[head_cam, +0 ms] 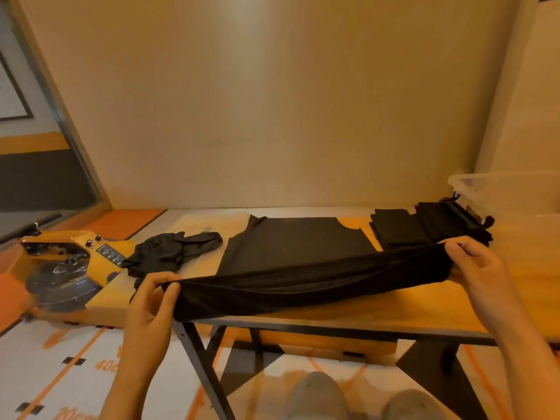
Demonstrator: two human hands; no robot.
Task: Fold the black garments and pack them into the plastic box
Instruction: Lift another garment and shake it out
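Garment in work: you are holding up the near edge of a black garment (303,286), stretched between your hands; its far part is lying flat on the table (394,304) just beyond them.
Left hand: your left hand (151,301) is pinching one bunched end.
Right hand: your right hand (475,268) is gripping the other end, fingers curled over it.
Done: a folded stack (403,228) is sitting just beyond your right hand.
Box: the plastic box (497,189) is standing past that stack; cannot tell its contents.
Left to do: this fold, the crumpled garment (169,253) beyond your left hand, then packing.
Surroundings: an orange machine (60,262) is standing outboard of your left hand, seemingly not obstructing.
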